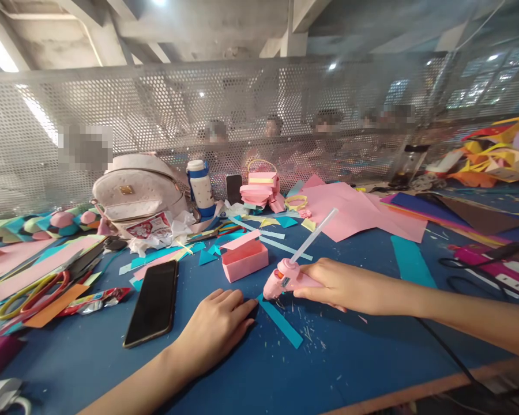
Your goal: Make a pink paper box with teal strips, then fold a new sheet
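My right hand (324,282) is wrapped round the handle of a pink hot glue gun (281,278), with a long clear glue stick (315,233) rising from its back. The gun's nose points down at the upper end of a narrow blue paper strip (283,324) lying on the table. My left hand (222,317) rests palm down, its index fingertip at that same end of the strip and its thumb held apart. Just beyond the gun stands a small open box of pink paper (245,262) with its flap up.
A black phone (152,302) lies left of my left hand, beside scissors (47,291) and paper scraps. Behind are a backpack (140,193), a bottle (200,187), a pink paper basket (260,190) and pink sheets (341,210). A power strip (497,268) and cables lie right.
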Motion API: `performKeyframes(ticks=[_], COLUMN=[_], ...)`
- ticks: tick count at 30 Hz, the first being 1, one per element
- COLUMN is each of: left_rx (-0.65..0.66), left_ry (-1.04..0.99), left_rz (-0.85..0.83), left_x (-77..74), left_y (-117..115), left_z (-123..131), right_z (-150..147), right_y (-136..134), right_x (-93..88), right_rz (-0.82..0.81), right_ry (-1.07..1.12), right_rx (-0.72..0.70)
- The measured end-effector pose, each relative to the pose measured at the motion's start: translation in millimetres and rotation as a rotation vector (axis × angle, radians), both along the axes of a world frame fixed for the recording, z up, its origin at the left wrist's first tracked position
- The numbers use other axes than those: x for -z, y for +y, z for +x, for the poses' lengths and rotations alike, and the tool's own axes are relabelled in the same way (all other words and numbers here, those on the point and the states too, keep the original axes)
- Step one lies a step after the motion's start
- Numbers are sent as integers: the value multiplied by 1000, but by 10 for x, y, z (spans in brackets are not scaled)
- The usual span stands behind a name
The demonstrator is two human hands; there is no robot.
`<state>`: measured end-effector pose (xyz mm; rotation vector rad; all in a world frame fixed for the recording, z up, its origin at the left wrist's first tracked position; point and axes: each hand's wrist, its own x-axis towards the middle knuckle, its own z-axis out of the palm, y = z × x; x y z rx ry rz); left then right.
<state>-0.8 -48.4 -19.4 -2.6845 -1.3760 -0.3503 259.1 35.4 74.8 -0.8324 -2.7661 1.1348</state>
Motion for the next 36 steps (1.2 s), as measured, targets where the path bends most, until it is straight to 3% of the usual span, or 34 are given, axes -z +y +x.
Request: performKeyframes(ticks=[19,36], left_rx=[7,22], left_ry=[-32,-31], left_rz=[1,-2], left_x=[38,63], left_y=[13,0], left_z=[-13,-32], right_z=[281,424], right_y=[-126,-351], right_x=[156,-26], right_rz=[6,-27], right_ry=[-19,-91], right_rx=[107,122])
